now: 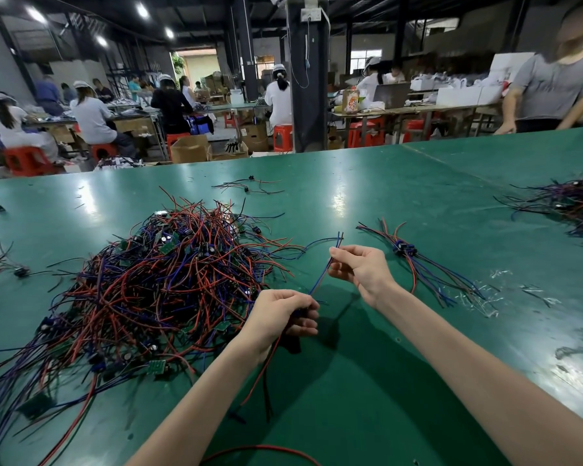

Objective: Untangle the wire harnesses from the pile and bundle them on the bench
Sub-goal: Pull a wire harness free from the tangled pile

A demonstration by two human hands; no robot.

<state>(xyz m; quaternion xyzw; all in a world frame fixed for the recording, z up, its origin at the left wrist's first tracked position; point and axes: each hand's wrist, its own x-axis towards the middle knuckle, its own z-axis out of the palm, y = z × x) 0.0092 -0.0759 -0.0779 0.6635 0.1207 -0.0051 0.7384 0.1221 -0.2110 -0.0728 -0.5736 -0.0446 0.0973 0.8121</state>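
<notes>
Pinching 1 harness [320, 277] between 2 hands [281, 312] [360, 264].

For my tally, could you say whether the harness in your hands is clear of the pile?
Seemingly clear: the blue-red-black wire harness, held by left hand and right hand, hangs apart from the tangled wire pile.

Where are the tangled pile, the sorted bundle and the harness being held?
tangled pile [169, 280], head view, on the dense middle of its wires.
sorted bundle [405, 248], head view, on its cluster of dark connectors.
held harness [320, 277], head view, on its blue wire.
</notes>
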